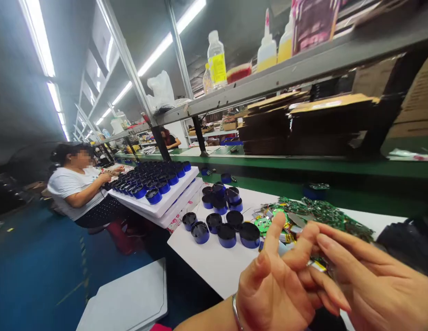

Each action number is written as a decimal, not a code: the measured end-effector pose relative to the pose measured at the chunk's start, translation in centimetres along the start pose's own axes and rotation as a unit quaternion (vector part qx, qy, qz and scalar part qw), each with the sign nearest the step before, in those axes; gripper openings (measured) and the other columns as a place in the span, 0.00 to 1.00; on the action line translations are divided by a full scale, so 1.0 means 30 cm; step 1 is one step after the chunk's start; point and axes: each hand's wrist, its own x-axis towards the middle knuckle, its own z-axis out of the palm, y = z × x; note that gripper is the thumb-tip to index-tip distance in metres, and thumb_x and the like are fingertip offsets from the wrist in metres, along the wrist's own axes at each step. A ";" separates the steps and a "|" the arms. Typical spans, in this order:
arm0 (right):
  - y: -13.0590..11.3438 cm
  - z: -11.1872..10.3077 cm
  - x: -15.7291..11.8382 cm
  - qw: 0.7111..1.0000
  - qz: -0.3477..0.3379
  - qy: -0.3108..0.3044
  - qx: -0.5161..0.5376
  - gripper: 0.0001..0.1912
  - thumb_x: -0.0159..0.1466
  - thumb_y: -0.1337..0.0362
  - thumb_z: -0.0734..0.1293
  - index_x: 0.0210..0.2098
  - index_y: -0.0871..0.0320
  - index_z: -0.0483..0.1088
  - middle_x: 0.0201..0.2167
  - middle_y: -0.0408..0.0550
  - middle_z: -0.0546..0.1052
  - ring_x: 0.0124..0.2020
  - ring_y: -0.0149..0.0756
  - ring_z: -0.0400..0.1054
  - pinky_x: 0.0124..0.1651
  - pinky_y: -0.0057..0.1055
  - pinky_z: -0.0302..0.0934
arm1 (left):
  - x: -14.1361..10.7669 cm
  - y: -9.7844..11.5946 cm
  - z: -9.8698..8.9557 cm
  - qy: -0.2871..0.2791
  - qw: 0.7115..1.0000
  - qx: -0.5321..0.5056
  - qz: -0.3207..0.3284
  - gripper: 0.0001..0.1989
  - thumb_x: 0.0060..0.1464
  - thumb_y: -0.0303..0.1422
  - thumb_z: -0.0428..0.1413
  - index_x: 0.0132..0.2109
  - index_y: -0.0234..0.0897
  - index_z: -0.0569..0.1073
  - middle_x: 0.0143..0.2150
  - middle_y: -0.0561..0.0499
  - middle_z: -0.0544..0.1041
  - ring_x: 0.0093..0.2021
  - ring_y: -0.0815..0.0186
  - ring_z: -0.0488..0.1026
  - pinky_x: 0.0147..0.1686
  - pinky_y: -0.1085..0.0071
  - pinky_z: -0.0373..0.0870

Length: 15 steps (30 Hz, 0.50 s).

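Note:
My left hand [279,285] is raised palm up over the front of the white worktop [196,255], index finger stretched out and the others partly bent. A metal bangle [236,312] circles its wrist. From the right, my right hand [368,276] meets it, thumb and fingers pinched together at the tip of a bent left finger. Whether something small sits in that pinch is hidden. Behind the hands spreads a heap of green circuit boards [324,214] with wires and yellow-edged parts. To its left stand several round blue cases [226,236] with black insides.
White foam trays [179,193] full of blue cases stand further left. Beyond them a person [79,184] in a white top sits working. A metal shelf [241,89] overhead carries bottles [217,62]. Stacked cardboard [265,128] lies beneath it. A pale panel [131,294] is low at left.

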 end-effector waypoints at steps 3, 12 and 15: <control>-0.034 0.011 0.023 0.991 0.124 0.012 0.048 0.43 0.27 0.40 0.82 0.41 0.53 0.80 0.53 0.50 0.72 0.32 0.50 0.73 0.07 0.27 0.51 | 0.014 -0.013 -0.009 -0.030 0.999 -0.010 -0.008 0.45 0.44 0.65 0.58 0.68 0.63 0.60 0.74 0.49 0.57 0.33 0.67 0.74 0.33 0.69 0.63; -0.078 0.048 -0.002 0.972 0.198 -0.012 0.130 0.53 0.28 0.43 0.82 0.52 0.57 0.75 0.51 0.56 0.73 0.13 0.35 0.59 0.07 0.34 0.51 | 0.026 -0.032 -0.016 -0.020 0.999 -0.024 -0.007 0.48 0.41 0.65 0.60 0.68 0.62 0.60 0.75 0.47 0.52 0.34 0.65 0.75 0.32 0.68 0.64; -0.055 0.030 -0.013 0.974 0.179 -0.049 0.131 0.51 0.34 0.44 0.82 0.55 0.58 0.73 0.40 0.54 0.76 0.12 0.34 0.57 0.09 0.34 0.54 | 0.023 -0.036 -0.016 -0.014 0.999 -0.039 -0.008 0.45 0.44 0.63 0.60 0.68 0.60 0.60 0.75 0.47 0.54 0.35 0.65 0.74 0.32 0.68 0.64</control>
